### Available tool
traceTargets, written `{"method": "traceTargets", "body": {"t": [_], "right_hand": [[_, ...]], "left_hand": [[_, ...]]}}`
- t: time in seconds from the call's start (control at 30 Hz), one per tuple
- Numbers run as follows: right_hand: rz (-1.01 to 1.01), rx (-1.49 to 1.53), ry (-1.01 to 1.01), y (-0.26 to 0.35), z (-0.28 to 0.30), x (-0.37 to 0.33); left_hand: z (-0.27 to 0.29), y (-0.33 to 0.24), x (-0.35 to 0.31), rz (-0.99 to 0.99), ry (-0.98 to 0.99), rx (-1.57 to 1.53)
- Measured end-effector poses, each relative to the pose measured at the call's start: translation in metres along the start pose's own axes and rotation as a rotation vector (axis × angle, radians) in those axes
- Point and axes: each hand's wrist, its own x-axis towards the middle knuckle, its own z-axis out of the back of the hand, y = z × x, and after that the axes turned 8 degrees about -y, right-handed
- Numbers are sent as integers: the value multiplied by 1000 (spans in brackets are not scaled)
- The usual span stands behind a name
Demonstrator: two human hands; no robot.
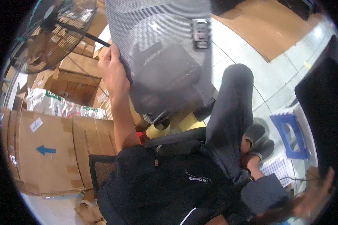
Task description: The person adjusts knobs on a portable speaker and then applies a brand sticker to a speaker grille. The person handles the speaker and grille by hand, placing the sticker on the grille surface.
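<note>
My left hand (114, 71) is closed at the left edge of a large grey mesh-fronted thing (165, 63), which looks like a loudspeaker. Through its mesh show a pale ring and dark shapes. A small dark badge (200, 34) sits on its right side. It stands upright before my lap; its lower part is blurred. At the lower right my right hand (313, 198) is smeared by motion, near a black panel-like thing (323, 101). One finger seems stretched upward, but whether the hand holds anything cannot be made out.
Cardboard boxes (49, 153) are stacked at the left, with white plastic packages (49, 103) among them. A standing fan (50, 37) is at the upper left. Flat cardboard (266, 26) lies on the tiled floor (233, 48). A blue frame-shaped thing (291, 137) stands at the right. Yellow rolls (157, 129) sit below the mesh front.
</note>
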Motion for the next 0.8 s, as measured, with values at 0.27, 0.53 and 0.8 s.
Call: {"method": "traceTargets", "body": {"t": [0.27,0.53,0.8], "right_hand": [[-872,977,532,77,-162,-40],[-1238,948,521,71,-205,-48],[-1253,787,545,65,-198,-53]], "left_hand": [[-50,39,-120,541,476,-165],[-52,69,-168,519,466,-156],[-56,60,-176,489,496,-172]]}}
